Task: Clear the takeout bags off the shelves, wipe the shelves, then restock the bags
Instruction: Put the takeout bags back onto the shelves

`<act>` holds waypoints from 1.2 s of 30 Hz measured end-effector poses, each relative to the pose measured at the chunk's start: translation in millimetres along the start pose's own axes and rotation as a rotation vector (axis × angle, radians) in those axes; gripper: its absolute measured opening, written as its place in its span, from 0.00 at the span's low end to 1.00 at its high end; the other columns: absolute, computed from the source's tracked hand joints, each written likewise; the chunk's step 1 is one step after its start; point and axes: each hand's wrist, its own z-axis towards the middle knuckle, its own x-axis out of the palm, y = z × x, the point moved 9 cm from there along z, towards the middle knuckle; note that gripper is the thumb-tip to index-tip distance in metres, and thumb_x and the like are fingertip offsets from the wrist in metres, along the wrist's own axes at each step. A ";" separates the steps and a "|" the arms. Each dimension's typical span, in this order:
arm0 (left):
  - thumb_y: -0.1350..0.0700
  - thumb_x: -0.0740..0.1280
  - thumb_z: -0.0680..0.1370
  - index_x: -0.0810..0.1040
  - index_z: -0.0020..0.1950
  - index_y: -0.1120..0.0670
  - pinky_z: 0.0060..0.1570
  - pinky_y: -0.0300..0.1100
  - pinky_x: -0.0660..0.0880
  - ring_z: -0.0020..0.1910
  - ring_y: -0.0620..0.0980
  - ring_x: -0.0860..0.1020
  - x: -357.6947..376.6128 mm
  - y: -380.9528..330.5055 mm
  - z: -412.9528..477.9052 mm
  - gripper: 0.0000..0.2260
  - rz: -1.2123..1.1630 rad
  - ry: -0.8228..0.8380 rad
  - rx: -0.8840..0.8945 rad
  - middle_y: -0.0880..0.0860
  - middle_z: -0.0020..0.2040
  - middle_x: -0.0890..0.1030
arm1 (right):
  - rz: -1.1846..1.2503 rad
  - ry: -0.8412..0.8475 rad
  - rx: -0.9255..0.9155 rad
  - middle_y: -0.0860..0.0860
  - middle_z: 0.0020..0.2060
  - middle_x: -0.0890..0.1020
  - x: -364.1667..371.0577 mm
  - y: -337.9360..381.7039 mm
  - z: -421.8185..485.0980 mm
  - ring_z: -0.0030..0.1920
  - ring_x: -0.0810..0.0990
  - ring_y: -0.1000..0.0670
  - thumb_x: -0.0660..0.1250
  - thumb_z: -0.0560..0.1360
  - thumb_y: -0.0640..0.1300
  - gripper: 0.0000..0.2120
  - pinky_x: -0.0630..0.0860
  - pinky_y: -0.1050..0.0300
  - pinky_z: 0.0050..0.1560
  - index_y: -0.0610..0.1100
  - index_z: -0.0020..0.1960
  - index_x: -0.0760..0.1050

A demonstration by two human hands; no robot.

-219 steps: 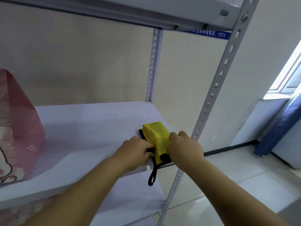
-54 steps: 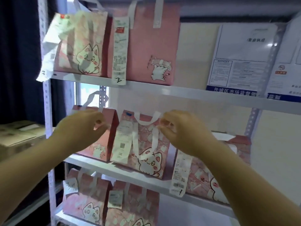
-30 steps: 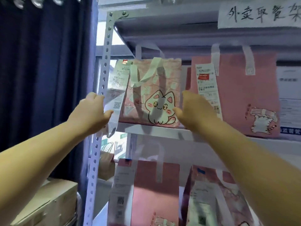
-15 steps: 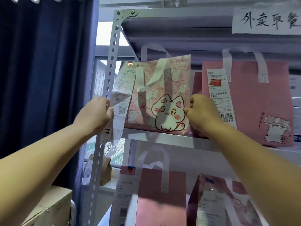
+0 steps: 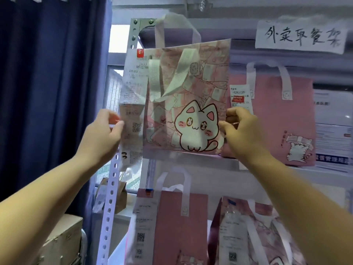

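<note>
Fingers (image 5: 114,129) of the left hand (image 5: 103,134) pinch the left edge of the cat bag (image 5: 187,104), thumb in front, where its long receipt (image 5: 133,104) hangs. The right hand (image 5: 242,134) clamps the bag's right edge the same way, fingers curled behind it. Both arms reach up and forward, the hands level with each other and the bag stretched between them. Its lower edge sits just at the front of the upper shelf (image 5: 191,159); whether it rests there cannot be told.

Four pink bags show, each with one receipt. Beside the held one, a plain pink bag (image 5: 282,121) stands on the same shelf. Two more stand on the shelf below: a plain bag (image 5: 181,226) with something white at its mouth, and a patterned bag (image 5: 257,236). What the others hold is hidden.

One handwritten sign (image 5: 301,37) hangs above. At left are one perforated post (image 5: 110,197), a dark blue curtain (image 5: 47,73), one brown paper bag (image 5: 114,196) and one cardboard box (image 5: 61,241).
</note>
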 end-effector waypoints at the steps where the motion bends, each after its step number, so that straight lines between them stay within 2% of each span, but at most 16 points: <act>1: 0.56 0.60 0.79 0.71 0.55 0.55 0.44 0.43 0.67 0.46 0.51 0.75 -6.7 -6.8 -5.5 0.07 -0.021 -0.007 0.011 0.49 0.48 0.76 | 0.012 -0.006 -0.013 0.61 0.37 0.75 -5.4 4.0 -3.7 0.38 0.76 0.60 0.66 0.75 0.37 0.07 0.72 0.71 0.39 0.46 0.51 0.75; 3: 0.57 0.59 0.79 0.72 0.58 0.52 0.44 0.43 0.69 0.45 0.50 0.76 -19.6 -21.7 -16.6 0.08 -0.048 -0.007 0.046 0.49 0.49 0.77 | 0.041 -0.018 -0.038 0.58 0.38 0.78 -18.1 10.8 -10.3 0.39 0.78 0.56 0.66 0.75 0.38 0.07 0.74 0.68 0.40 0.44 0.52 0.76; 5: 0.55 0.59 0.78 0.72 0.58 0.48 0.47 0.49 0.75 0.45 0.50 0.77 -33.4 -37.1 -27.4 0.09 -0.067 -0.016 0.067 0.49 0.50 0.79 | 0.085 -0.017 -0.059 0.53 0.41 0.80 -31.7 18.7 -16.3 0.42 0.81 0.51 0.66 0.75 0.37 0.08 0.79 0.59 0.44 0.42 0.54 0.76; 8: 0.50 0.59 0.76 0.71 0.55 0.39 0.50 0.55 0.77 0.44 0.47 0.78 -54.0 -66.3 -45.4 0.10 -0.112 -0.053 0.060 0.49 0.50 0.79 | 0.158 -0.007 -0.088 0.51 0.43 0.81 -58.2 28.0 -24.4 0.44 0.82 0.50 0.66 0.76 0.36 0.09 0.82 0.55 0.43 0.40 0.56 0.76; 12: 0.49 0.61 0.77 0.72 0.59 0.45 0.50 0.56 0.77 0.45 0.47 0.78 -69.3 -118.6 -69.3 0.11 -0.146 -0.109 0.058 0.46 0.47 0.78 | 0.228 -0.006 -0.104 0.56 0.42 0.80 -108.5 36.1 -33.8 0.44 0.82 0.51 0.65 0.77 0.40 0.09 0.82 0.54 0.41 0.42 0.56 0.75; 14: 0.51 0.61 0.79 0.73 0.60 0.46 0.50 0.56 0.77 0.45 0.43 0.77 -68.8 -144.7 -80.9 0.10 -0.172 -0.135 0.062 0.45 0.47 0.77 | 0.245 -0.014 -0.074 0.56 0.42 0.80 -138.3 32.8 -38.0 0.44 0.82 0.52 0.64 0.77 0.40 0.07 0.82 0.55 0.40 0.44 0.54 0.74; 16: 0.52 0.61 0.79 0.72 0.61 0.47 0.49 0.54 0.77 0.44 0.42 0.77 -62.5 -171.3 -92.9 0.10 -0.192 -0.140 0.067 0.47 0.49 0.78 | 0.205 -0.055 -0.081 0.53 0.43 0.81 -173.7 28.7 -42.7 0.44 0.82 0.51 0.64 0.77 0.39 0.07 0.82 0.56 0.39 0.43 0.54 0.74; 19: 0.52 0.61 0.79 0.73 0.58 0.45 0.43 0.46 0.78 0.42 0.41 0.77 -44.3 -214.6 -112.6 0.08 -0.252 -0.114 0.097 0.44 0.46 0.78 | 0.089 -0.114 -0.117 0.48 0.47 0.82 -228.5 17.0 -51.3 0.43 0.83 0.51 0.65 0.76 0.38 0.09 0.82 0.56 0.39 0.40 0.56 0.75; 22: 0.53 0.61 0.79 0.72 0.56 0.42 0.40 0.42 0.75 0.41 0.43 0.77 -16.2 -252.0 -131.9 0.08 -0.302 -0.064 0.111 0.41 0.43 0.77 | 0.014 -0.166 -0.094 0.53 0.45 0.81 -278.9 -3.3 -59.9 0.40 0.81 0.59 0.65 0.76 0.39 0.09 0.79 0.67 0.36 0.41 0.56 0.75; 25: 0.54 0.61 0.79 0.72 0.57 0.44 0.37 0.39 0.74 0.41 0.44 0.77 19.7 -282.2 -147.9 0.08 -0.339 0.004 0.105 0.45 0.45 0.77 | -0.054 -0.213 -0.039 0.54 0.43 0.79 -321.6 -26.5 -66.3 0.37 0.77 0.63 0.65 0.76 0.39 0.09 0.74 0.74 0.32 0.41 0.56 0.75; 27: 0.54 0.61 0.79 0.72 0.59 0.48 0.34 0.35 0.71 0.39 0.42 0.76 43.5 -303.6 -156.0 0.09 -0.332 0.039 0.125 0.49 0.47 0.77 | -0.098 -0.232 0.015 0.54 0.44 0.79 -345.7 -45.0 -67.2 0.37 0.77 0.62 0.64 0.77 0.39 0.09 0.73 0.73 0.30 0.41 0.56 0.74; 31: 0.54 0.61 0.79 0.71 0.63 0.51 0.31 0.29 0.67 0.38 0.38 0.74 92.9 -343.3 -166.3 0.12 -0.283 0.103 0.175 0.48 0.49 0.77 | -0.223 -0.270 0.114 0.55 0.46 0.77 -385.2 -84.7 -64.8 0.41 0.76 0.56 0.63 0.78 0.41 0.10 0.68 0.71 0.33 0.42 0.58 0.74; 32: 0.55 0.61 0.79 0.70 0.63 0.51 0.32 0.30 0.69 0.38 0.37 0.74 106.8 -350.1 -167.4 0.12 -0.285 0.127 0.175 0.47 0.48 0.77 | -0.248 -0.278 0.136 0.55 0.46 0.77 -392.8 -95.3 -63.8 0.41 0.76 0.56 0.62 0.78 0.41 0.10 0.66 0.71 0.33 0.42 0.58 0.74; 34: 0.55 0.62 0.79 0.71 0.63 0.50 0.38 0.39 0.77 0.41 0.42 0.77 135.3 -359.4 -168.7 0.12 -0.311 0.180 0.160 0.46 0.47 0.77 | -0.290 -0.288 0.175 0.54 0.47 0.78 -404.8 -115.8 -62.3 0.42 0.75 0.55 0.62 0.78 0.41 0.10 0.66 0.70 0.33 0.43 0.59 0.74; 36: 0.54 0.62 0.79 0.71 0.63 0.51 0.44 0.45 0.78 0.44 0.47 0.78 163.2 -365.1 -167.3 0.12 -0.305 0.217 0.161 0.47 0.48 0.78 | -0.324 -0.297 0.205 0.52 0.49 0.80 -414.4 -135.0 -60.2 0.44 0.76 0.54 0.61 0.78 0.41 0.11 0.68 0.67 0.34 0.43 0.60 0.74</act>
